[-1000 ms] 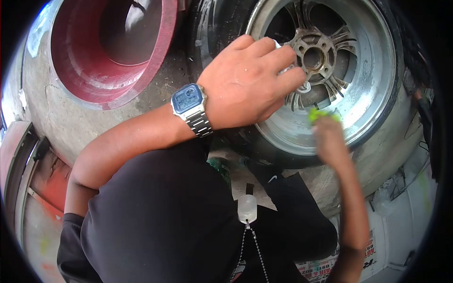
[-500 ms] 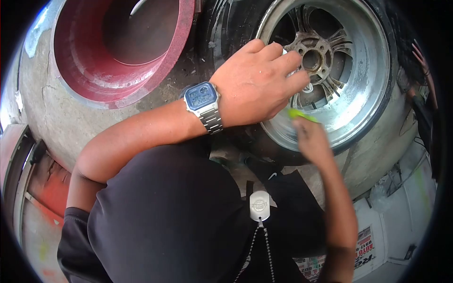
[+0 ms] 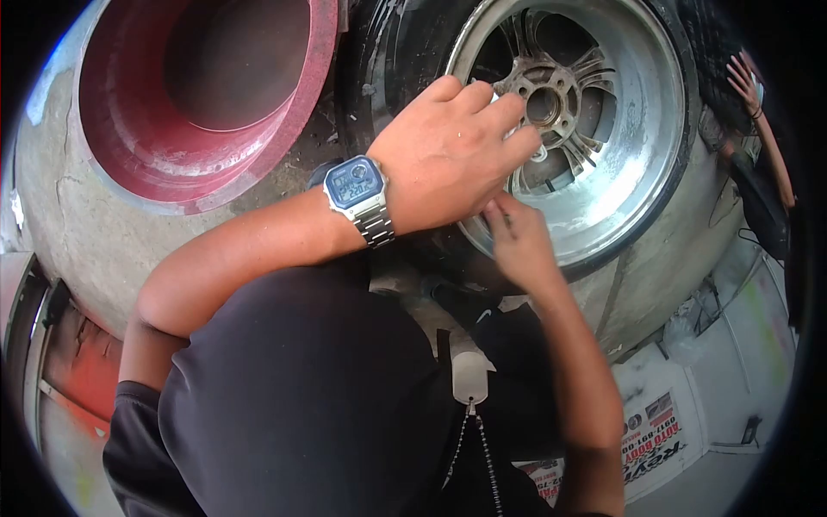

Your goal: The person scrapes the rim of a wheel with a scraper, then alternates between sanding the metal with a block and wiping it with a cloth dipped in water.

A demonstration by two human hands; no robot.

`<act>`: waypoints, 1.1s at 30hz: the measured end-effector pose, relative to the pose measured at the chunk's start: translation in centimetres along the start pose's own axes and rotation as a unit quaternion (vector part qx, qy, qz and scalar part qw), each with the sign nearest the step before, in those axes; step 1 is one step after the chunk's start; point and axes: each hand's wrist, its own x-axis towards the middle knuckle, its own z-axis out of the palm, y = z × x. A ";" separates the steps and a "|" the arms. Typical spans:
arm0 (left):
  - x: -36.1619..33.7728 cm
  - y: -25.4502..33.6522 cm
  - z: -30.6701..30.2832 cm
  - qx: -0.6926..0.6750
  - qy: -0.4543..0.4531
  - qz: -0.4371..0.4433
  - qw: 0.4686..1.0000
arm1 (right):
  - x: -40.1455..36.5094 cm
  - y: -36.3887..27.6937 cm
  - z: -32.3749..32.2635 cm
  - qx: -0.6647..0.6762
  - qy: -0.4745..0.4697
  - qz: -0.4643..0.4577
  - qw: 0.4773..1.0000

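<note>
A silver alloy wheel point(image 3: 633, 172) lies in a black tire point(image 3: 379, 73), its spokes and hub facing up. My left hand point(image 3: 448, 146), with a digital watch point(image 3: 355, 185) on the wrist, reaches over the rim's near left side. Its fingers are curled round something; only whitish bits with a metal-like end show past the knuckles, so I cannot make out what it is. Close beneath it, my right hand point(image 3: 524, 246) is closed in a pinch. Its fingertips go under my left hand, which hides the bright green object seen there before.
A red hollow cylinder point(image 3: 112, 121) stands left of the tire on the concrete floor point(image 3: 82, 224). At the far right are another person's hand point(image 3: 743, 86) and arm. Pale panels, one with a printed sign point(image 3: 650, 448), lie at lower right.
My right hand has moved left and slightly up, in under my left hand, and the green object has gone from sight. The view has shifted a little; my left hand keeps its grip.
</note>
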 end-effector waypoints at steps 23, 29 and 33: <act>-0.3 -0.3 -0.3 -0.020 -0.003 0.014 1.000 | 0.0 5.7 -3.2 -0.222 -0.011 0.130 0.966; -0.2 -0.3 -0.5 -0.019 -0.022 0.010 1.000 | -0.9 6.3 -4.2 -0.223 -0.026 0.078 0.971; -0.2 -0.3 -0.4 -0.037 -0.001 0.013 0.999 | -1.1 2.8 0.7 -0.072 0.060 0.010 0.996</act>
